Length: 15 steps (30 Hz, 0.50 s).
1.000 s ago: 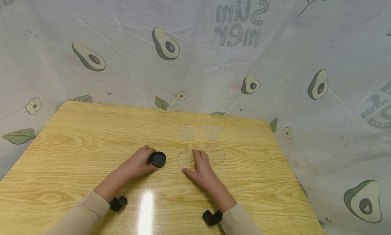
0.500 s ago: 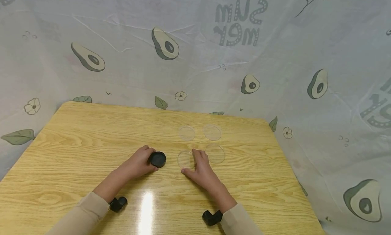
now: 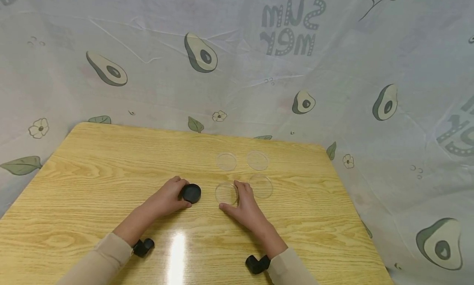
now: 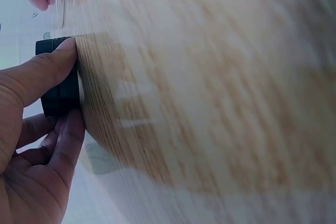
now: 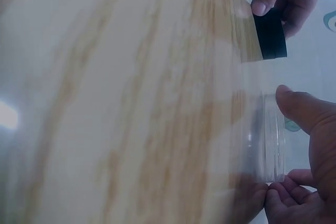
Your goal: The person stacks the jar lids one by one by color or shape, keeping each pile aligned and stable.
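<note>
- Head view: a short, round black cylinder with a raised rim round its top (image 3: pixel 191 193) sits upright on a yellow wood-grain table (image 3: pixel 111 165), left of a group of clear discs.
- The left hand (image 3: pixel 171 197) holds this cylinder from its outer side, thumb on the near edge and fingers on the far edge; the left wrist view shows both against its wall.
- The right hand (image 3: pixel 242 204) spans a clear, shallow round dish (image 3: pixel 225 193), thumb at the near rim and fingers at the far rim, holding it between them; glass or plastic, I cannot tell.
- Dish and cylinder lie near each other but apart, the dish on the right.
- Just right of the right hand's fingers lies a second clear disc (image 3: pixel 263 187).
- Behind these two, a clear disc at back left (image 3: pixel 226 162) and a clear disc at back right (image 3: pixel 257 160) lie side by side, apart.
- Both forearms wear beige sleeves (image 3: pixel 107 252), with a small black camera (image 3: pixel 143 247) at each wrist.
- Beyond the table hangs a pale grey cloth printed with avocados, leaves and flowers (image 3: pixel 159 91).
</note>
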Available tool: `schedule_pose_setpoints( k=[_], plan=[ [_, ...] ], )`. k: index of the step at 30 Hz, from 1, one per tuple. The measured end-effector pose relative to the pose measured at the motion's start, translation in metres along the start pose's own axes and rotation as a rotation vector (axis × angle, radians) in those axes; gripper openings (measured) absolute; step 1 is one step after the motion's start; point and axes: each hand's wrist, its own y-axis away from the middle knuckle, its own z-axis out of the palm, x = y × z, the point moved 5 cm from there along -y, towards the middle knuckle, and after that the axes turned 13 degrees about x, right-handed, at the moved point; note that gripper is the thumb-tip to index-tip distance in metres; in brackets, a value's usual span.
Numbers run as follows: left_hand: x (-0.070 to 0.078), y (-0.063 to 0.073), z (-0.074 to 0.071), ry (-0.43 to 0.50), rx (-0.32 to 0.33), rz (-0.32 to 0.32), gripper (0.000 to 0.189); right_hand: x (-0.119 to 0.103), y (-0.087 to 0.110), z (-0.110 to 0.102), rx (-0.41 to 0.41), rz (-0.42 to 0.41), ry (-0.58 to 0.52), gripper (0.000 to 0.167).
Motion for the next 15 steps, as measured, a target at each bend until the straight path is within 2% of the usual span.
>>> schedule_pose_setpoints(
  k=[15],
  plan=[
    [-0.0003, 0.0002, 0.0003, 0.004, -0.004, -0.004, 0.052, -0.0023, -0.0020, -0.0016, 0.040, -0.006, 0.012, 0.089]
  ],
)
